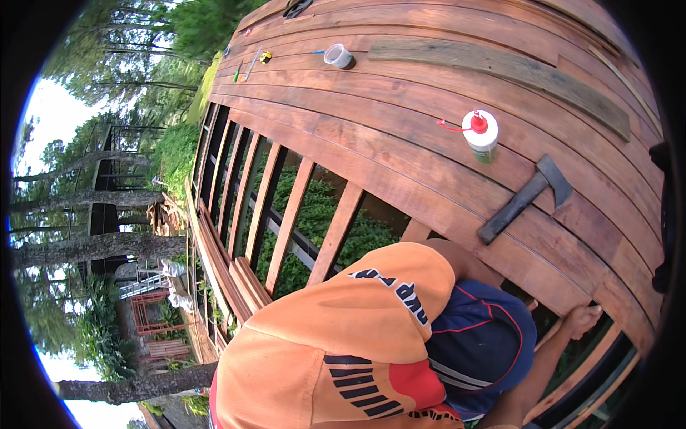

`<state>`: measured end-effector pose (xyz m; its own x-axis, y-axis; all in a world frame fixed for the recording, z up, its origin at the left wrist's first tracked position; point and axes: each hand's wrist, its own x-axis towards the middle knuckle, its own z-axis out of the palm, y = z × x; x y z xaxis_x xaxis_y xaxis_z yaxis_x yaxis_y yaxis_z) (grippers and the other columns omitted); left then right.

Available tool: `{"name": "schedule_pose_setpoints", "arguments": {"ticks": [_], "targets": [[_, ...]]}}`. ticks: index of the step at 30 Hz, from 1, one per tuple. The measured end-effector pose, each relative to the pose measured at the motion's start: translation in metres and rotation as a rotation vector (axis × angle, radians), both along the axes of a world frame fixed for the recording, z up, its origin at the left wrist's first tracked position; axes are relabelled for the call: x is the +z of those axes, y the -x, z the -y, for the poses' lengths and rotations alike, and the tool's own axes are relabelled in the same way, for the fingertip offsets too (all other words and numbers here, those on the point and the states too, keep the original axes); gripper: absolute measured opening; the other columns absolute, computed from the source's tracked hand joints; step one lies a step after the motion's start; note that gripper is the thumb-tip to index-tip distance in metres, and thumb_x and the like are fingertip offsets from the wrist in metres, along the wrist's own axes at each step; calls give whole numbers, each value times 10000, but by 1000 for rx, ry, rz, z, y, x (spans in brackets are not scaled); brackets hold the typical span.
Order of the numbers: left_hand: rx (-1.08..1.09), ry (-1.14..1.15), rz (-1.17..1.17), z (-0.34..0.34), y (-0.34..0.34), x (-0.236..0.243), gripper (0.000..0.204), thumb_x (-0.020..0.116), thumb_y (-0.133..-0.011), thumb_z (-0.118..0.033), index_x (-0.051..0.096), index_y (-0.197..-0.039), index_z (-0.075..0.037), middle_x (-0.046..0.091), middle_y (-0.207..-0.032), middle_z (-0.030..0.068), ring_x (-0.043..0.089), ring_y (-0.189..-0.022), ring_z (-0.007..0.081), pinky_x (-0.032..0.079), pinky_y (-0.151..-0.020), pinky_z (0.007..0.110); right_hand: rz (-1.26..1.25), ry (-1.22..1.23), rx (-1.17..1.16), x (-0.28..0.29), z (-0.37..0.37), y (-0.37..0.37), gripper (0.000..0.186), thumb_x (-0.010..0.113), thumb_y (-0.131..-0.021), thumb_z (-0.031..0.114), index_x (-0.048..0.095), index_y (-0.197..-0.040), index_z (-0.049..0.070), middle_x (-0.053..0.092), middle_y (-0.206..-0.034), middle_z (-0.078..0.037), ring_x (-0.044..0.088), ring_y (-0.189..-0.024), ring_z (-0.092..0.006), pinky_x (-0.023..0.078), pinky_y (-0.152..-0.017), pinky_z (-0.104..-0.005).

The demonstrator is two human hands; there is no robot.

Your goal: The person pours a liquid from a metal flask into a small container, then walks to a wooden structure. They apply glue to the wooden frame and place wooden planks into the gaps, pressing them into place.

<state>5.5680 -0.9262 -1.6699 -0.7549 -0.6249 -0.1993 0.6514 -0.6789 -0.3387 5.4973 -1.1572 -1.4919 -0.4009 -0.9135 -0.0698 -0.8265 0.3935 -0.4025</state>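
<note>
Neither of my hands is in view. Another person in an orange shirt (pixel 286 357) and a dark blue cap (pixel 493 329) bends over the edge of a wooden deck (pixel 400 136). That person's hand (pixel 582 322) rests at the end of a deck board, fingers curled at its edge; whether it holds anything cannot be made out. On the boards near the person lies a hatchet (pixel 527 199) with a dark handle. Beyond it stands a white glue bottle (pixel 481 136) with a red cap.
A clear plastic cup (pixel 339 56), a yellow tape measure (pixel 266 57) and a green-handled screwdriver (pixel 236 74) sit farther along. A weathered plank (pixel 493 66) lies across the deck. Open gaps show between bare joists (pixel 291 225), with plants below. Loose boards (pixel 227 268) are stacked beyond.
</note>
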Motion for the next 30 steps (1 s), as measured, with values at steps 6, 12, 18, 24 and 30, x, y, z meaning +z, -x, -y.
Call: {"name": "schedule_pose_setpoints", "arguments": {"ticks": [6, 12, 18, 24, 30], "targets": [[18, -10, -76, 2, 7, -2, 264, 371, -1116, -342, 551, -980, -206, 502, -881, 59, 532, -863, 284, 442, -887, 480, -7, -12, -11, 2, -1, -1, 716, 231, -1057, 621, 519, -1520, 157, 533, -1542, -136, 498, -1386, -434, 379, -1104, -615], [51, 251, -128, 4, 9, -15, 257, 377, -1111, -380, 543, -966, -247, 500, -874, 35, 521, -829, 291, 453, -858, 491, -17, -54, -29, 3, 0, -1, 705, 237, -1060, 613, 506, -1535, 168, 519, -1558, -131, 487, -1395, -432, 369, -1106, -605], [37, -4, -164, 2, 5, 1, 272, 380, -1104, -381, 546, -946, -235, 491, -820, 28, 516, -762, 297, 473, -803, 491, -38, -4, -3, -3, 0, 2, 701, 220, -1060, 613, 507, -1529, 177, 533, -1537, -146, 507, -1371, -446, 372, -1088, -638], [-126, -127, 126, 5, 5, 9, 282, 421, -1081, -406, 548, -941, -197, 524, -838, 31, 541, -777, 292, 466, -777, 515, -18, -36, -19, -4, 1, 2, 699, 215, -1068, 606, 494, -1540, 172, 514, -1556, -136, 489, -1393, -431, 362, -1097, -634], [-9, -101, -70, -1, 8, -8, 255, 459, -1075, -390, 553, -889, -242, 502, -771, 15, 513, -696, 282, 449, -694, 516, -21, -51, -15, -2, -1, 2, 704, 209, -1073, 610, 473, -1556, 171, 476, -1594, -110, 462, -1423, -414, 344, -1116, -628]]}}
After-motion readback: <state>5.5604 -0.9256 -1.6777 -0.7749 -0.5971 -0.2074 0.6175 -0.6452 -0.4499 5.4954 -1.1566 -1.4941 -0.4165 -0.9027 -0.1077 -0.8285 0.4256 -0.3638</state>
